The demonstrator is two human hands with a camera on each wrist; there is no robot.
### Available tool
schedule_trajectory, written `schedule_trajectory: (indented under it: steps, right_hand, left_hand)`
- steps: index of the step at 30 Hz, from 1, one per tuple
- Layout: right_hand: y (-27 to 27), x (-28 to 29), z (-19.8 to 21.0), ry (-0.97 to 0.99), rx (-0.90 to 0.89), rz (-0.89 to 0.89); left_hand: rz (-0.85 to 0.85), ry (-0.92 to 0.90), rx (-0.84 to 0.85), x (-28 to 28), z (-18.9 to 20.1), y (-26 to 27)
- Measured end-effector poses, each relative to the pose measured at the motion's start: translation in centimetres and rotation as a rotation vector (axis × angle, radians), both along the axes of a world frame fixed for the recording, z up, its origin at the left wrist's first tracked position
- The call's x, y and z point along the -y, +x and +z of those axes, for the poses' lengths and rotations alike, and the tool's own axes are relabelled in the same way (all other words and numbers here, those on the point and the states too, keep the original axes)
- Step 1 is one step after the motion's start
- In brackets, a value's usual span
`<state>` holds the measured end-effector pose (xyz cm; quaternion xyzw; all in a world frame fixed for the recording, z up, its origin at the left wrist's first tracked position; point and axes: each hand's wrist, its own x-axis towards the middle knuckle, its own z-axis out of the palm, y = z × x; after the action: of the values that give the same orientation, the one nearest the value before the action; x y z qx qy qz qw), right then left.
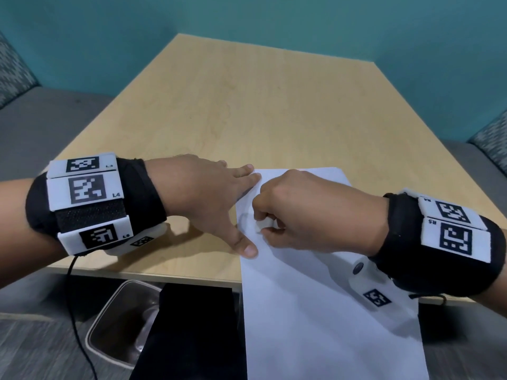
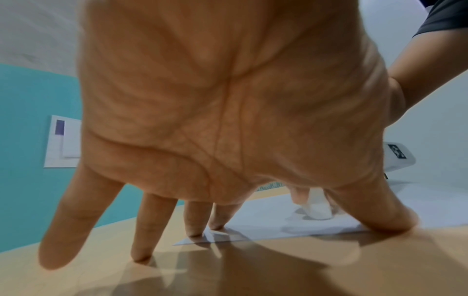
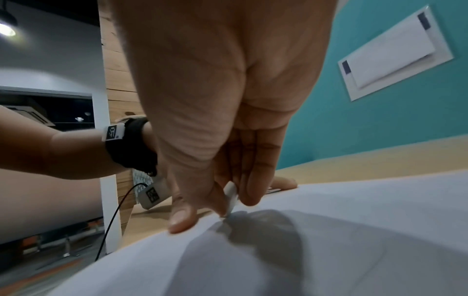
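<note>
A white sheet of paper (image 1: 315, 311) lies on the wooden table (image 1: 247, 105), its near part hanging over the front edge. My left hand (image 1: 247, 212) is spread flat. Its fingertips (image 2: 215, 226) press the sheet's far left corner, and its thumb (image 1: 248, 250) presses the left edge. My right hand (image 1: 267, 229) is curled and pinches a small white eraser (image 1: 264, 224) down onto the paper between the left fingers and thumb. The eraser (image 3: 230, 197) touches the sheet (image 3: 329, 230). A faint grey curved mark (image 1: 242, 218) shows just left of it.
A clear plastic bin (image 1: 123, 319) stands on the floor under the table's front left. A black cable (image 1: 74, 311) hangs from the left wrist. Grey bench seats (image 1: 41, 127) flank the table, and a teal wall runs behind it.
</note>
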<state>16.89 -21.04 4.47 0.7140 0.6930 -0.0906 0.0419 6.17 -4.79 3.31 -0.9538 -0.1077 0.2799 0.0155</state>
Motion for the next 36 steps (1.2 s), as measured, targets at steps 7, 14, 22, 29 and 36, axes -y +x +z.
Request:
schedule_trajectory:
  steps: [7,14,22,29,36]
  right_hand:
    - [1.1,-0.2,0.2,0.048,0.018,-0.046]
    - [1.9,0.5,0.3,0.046,0.024,-0.105]
    - [2.5,2.4,1.3,0.058,-0.067,-0.112]
    - [4.7,5.4,0.4,0.063,-0.099,-0.227]
    - [5.1,6.0,0.0,0.069,-0.140,-0.213]
  left_hand:
    - [0.001,0.003,-0.008,0.0,0.3,-0.1]
    - [0.031,-0.007,-0.037,0.2,0.5,-0.1]
    - [0.050,-0.052,0.043,-0.1,0.2,0.1]
    - [-0.083,0.027,0.045,-0.3,1.3,0.3]
    - [-0.127,-0.162,0.062,-1.1,1.2,0.6]
